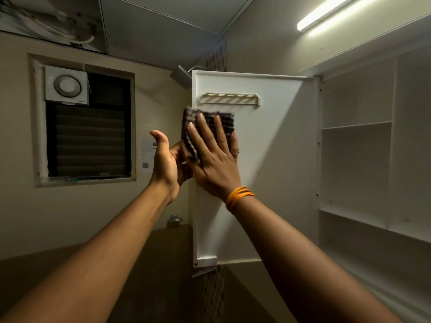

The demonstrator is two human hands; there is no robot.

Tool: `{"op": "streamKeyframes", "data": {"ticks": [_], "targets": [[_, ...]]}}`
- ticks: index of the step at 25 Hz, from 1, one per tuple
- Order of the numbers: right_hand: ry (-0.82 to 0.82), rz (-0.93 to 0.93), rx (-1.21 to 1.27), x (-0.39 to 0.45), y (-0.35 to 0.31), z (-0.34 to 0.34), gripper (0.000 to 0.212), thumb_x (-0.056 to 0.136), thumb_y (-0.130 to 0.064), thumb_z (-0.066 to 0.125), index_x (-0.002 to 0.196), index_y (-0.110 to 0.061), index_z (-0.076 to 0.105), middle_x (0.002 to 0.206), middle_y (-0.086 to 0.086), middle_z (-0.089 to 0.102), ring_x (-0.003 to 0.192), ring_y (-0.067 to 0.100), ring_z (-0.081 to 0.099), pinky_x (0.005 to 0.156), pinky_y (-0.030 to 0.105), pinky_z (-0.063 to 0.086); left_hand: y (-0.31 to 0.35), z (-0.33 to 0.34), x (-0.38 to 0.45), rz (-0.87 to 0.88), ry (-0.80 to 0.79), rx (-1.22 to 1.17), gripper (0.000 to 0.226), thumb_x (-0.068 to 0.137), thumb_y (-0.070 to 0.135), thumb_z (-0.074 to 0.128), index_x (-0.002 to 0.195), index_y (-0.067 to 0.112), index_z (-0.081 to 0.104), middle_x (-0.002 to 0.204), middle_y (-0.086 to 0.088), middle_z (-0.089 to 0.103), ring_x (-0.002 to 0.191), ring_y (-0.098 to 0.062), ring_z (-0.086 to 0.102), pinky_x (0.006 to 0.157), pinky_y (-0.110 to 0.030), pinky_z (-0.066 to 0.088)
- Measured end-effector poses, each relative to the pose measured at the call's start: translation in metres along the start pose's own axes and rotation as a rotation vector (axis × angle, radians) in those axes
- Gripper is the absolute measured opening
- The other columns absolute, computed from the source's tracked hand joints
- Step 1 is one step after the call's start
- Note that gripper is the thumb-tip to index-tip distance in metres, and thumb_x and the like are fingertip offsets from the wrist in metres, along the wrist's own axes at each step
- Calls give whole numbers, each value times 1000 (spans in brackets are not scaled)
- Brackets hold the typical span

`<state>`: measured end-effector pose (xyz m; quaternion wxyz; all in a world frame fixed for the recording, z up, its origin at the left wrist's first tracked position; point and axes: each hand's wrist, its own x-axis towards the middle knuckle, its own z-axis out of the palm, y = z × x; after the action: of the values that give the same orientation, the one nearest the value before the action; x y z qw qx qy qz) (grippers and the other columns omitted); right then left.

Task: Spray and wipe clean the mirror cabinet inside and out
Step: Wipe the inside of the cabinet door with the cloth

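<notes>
Beige bathroom walls fill the left half of the frame, where a recessed window (88, 141) with dark louvres sits below a white exhaust fan (67, 85) at the upper left. At the upper right a lit tube light (326, 11) runs diagonally along the wall near the ceiling. On the right side of the frame the mirror cabinet (356, 173) stands open, its white shelves bare, and its door (251, 183) is swung out towards the centre of the frame with the white inner face turned to the camera. Near the top of that face is a slotted white rack (231, 99). Just below the rack, the right hand (214, 159) presses a dark striped cloth (207, 127) flat against the door's inner face close to its left edge; the fingers are spread apart over the cloth, not curled around it. An orange thread band (239, 195) circles the right wrist. The left hand (169, 164) is at the door's left edge, thumb raised and apart, its fingers reaching behind the door and the cloth, so whether they close on the edge cannot be told. A shower head (181, 76) shows above the door's top left corner.
</notes>
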<state>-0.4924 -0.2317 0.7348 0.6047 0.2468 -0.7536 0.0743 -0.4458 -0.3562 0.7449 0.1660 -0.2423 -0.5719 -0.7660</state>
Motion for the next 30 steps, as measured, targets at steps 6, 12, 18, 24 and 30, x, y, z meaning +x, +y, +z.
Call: {"op": "streamKeyframes", "data": {"ticks": [6,12,18,24,30], "targets": [[-136,-539,-195,-17,78,-29,55,104,-49,43,156,-33,38,166,-1,28,157,29,15,124,57,16,-13,7,3,24,133,51,81,91,77,15,132,25,62,121,-1,71,113,-19,65,102,-44,49],[-81,-492,-258,-42,137,-51,57,100,-44,47,154,-27,41,164,3,33,156,30,20,120,59,24,-25,8,10,151,227,400,45,102,17,52,146,27,46,125,4,67,107,-7,65,97,-34,54],[18,-102,-237,-70,176,-62,60,100,-43,45,156,-23,37,166,3,29,156,30,18,119,60,23,-38,4,11,177,230,568,48,105,23,45,151,34,35,132,3,63,113,-14,63,99,-40,54],[130,392,-188,-88,143,-40,69,95,-44,41,159,-20,32,168,3,24,157,28,15,123,51,12,-44,2,6,157,198,634,48,107,29,39,152,42,27,147,6,51,121,-16,57,104,-42,49],[302,1097,19,-82,51,6,75,96,-54,33,162,-22,19,170,3,13,157,32,9,120,63,17,-41,0,2,120,167,630,50,107,29,39,151,47,25,146,9,49,116,-13,58,104,-40,50]]}}
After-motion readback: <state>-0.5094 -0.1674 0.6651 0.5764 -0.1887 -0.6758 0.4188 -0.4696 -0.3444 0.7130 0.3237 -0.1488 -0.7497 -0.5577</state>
